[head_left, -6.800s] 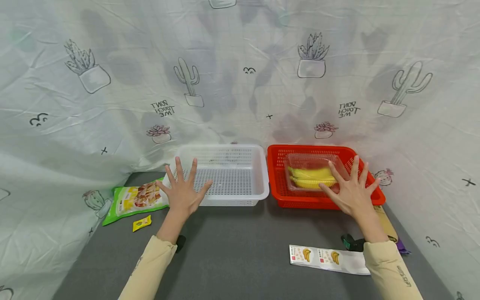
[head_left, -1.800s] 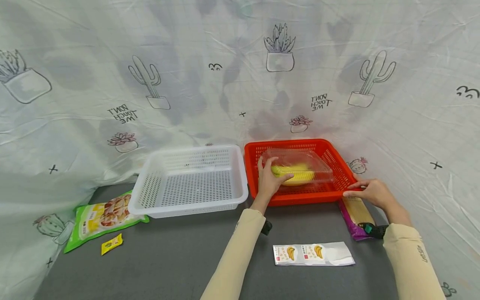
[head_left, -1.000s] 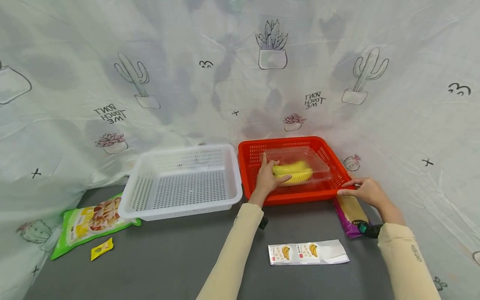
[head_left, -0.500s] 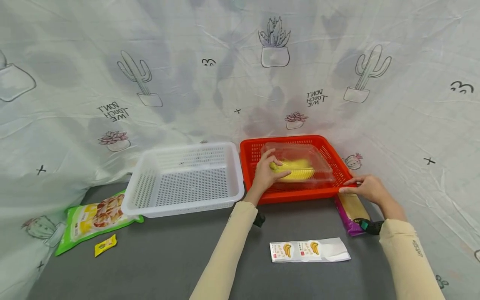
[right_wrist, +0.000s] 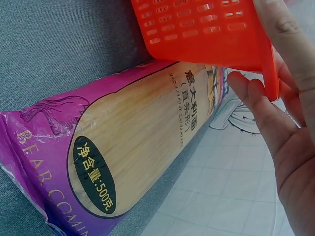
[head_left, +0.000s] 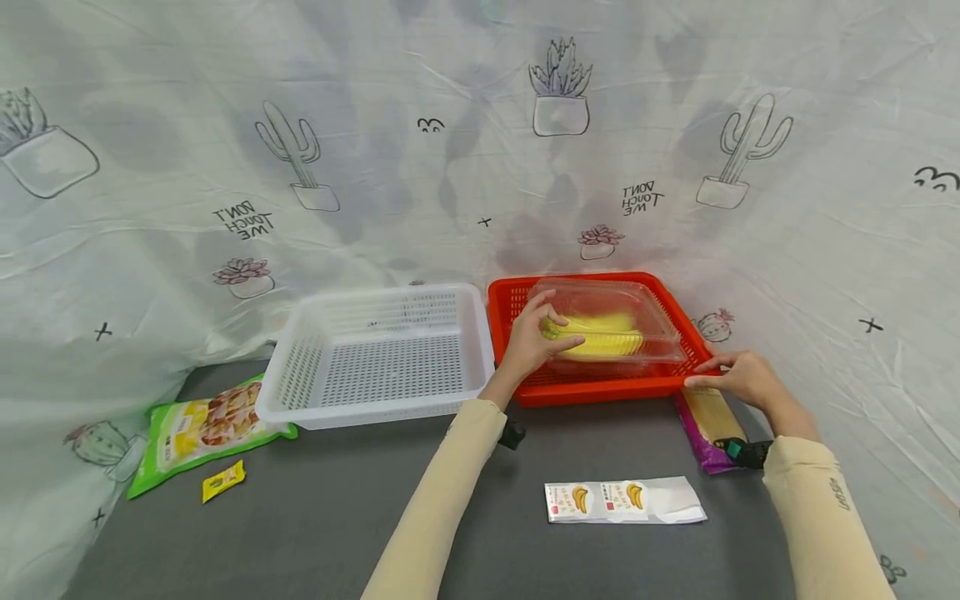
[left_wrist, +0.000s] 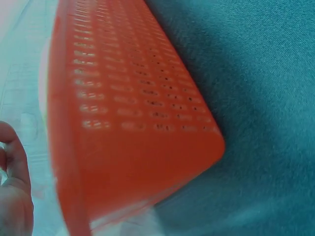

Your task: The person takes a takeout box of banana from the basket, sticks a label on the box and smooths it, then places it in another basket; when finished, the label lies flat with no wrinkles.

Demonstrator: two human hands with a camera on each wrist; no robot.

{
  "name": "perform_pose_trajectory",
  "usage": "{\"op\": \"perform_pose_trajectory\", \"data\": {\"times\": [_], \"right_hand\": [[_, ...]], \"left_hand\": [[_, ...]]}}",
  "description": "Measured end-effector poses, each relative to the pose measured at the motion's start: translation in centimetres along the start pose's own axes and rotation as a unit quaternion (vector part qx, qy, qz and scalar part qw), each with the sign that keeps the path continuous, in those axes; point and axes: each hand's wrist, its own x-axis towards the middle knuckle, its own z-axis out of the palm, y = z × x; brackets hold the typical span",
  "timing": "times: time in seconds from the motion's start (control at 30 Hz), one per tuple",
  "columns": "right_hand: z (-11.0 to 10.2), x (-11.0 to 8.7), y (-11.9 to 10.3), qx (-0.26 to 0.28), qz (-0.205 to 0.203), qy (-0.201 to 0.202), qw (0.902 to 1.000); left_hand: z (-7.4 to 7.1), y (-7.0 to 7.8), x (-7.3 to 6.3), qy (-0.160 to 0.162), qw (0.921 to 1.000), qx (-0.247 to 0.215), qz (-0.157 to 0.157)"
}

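Note:
My left hand (head_left: 532, 340) grips the left end of a clear plastic box (head_left: 622, 308) with bananas (head_left: 600, 337) inside. The box sits tilted within the red basket (head_left: 600, 389); whether it touches the basket floor is hard to tell. In the left wrist view, only part of the left hand (left_wrist: 17, 182) shows, beyond the basket's outer wall (left_wrist: 133, 162). My right hand (head_left: 742, 379) pinches the basket's front right corner. Thumb and fingers lie on either side of that rim in the right wrist view, beside a purple bag of spaghetti (right_wrist: 138, 132).
Left of the red basket stands a white basket (head_left: 375, 414). A green food bag (head_left: 210, 429) lies partly against it, with a small yellow packet (head_left: 223, 481) in front. A strip of banana labels (head_left: 622, 501) lies on the grey table (head_left: 337, 517). A printed curtain hangs behind.
Earlier both hands were spread over the baskets; now one holds the box, the other the rim. Over the last second, the left hand and box have risen slightly. The right hand stays put.

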Motion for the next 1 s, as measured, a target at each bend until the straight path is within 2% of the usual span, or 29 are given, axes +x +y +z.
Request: {"op": "perform_pose_trajectory", "data": {"times": [0.3,0.6,0.83,1.0], "right_hand": [[-0.1,-0.1,-0.2,-0.019,-0.038,0.010,0.9990],[0.0,-0.4,-0.1,-0.019,-0.037,0.012,0.9991],[-0.2,-0.5,-0.2,-0.028,-0.045,0.013,0.9985],[-0.1,-0.8,-0.2,-0.033,-0.047,0.011,0.9983]], "left_hand": [[-2.6,0.6,-0.9,-0.001,0.9992,-0.032,0.022],[-5.1,1.5,-1.9,-0.025,0.9963,-0.069,0.045],[-7.2,2.8,-2.9,-0.011,0.9991,-0.032,0.026],[-8.8,3.4,-4.3,-0.006,0.9991,-0.034,0.024]]}}
